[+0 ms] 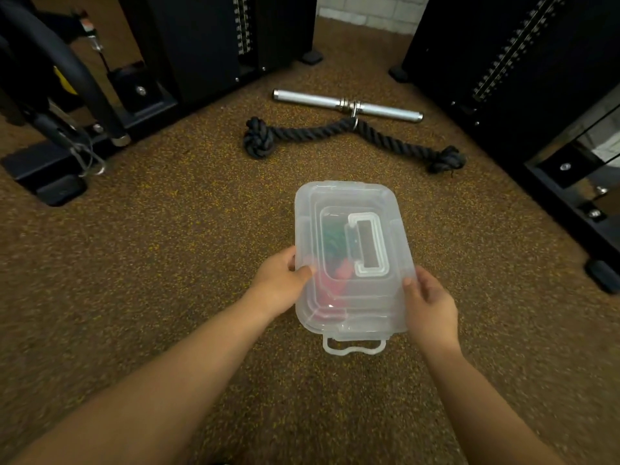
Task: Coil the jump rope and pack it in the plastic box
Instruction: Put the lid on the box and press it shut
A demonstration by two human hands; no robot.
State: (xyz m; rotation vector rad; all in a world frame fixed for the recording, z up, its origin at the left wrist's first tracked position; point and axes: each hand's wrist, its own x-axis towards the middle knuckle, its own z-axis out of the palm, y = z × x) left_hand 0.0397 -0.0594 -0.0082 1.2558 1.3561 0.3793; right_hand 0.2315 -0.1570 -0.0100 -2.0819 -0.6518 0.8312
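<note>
A clear plastic box (pixel 379 307) with its lid on and a fold-down carry handle (pixel 368 245) sits in front of me over the speckled floor. Through the lid I see blurred green and red shapes (pixel 337 260), likely the jump rope, too hazy to make out. My left hand (pixel 280 283) grips the box's left edge with the thumb on the lid. My right hand (pixel 432 305) holds the right edge the same way. A latch tab (pixel 354 347) sticks out at the near end.
A thick black braided rope (pixel 335 132) with knotted ends lies on the brown speckled floor (pixel 167 263) beyond the box, next to a chrome bar (pixel 345 104). Black weight-stack machines (pixel 208 41) stand far left and far right (pixel 523 62); a machine base (pixel 50 176) juts in at left.
</note>
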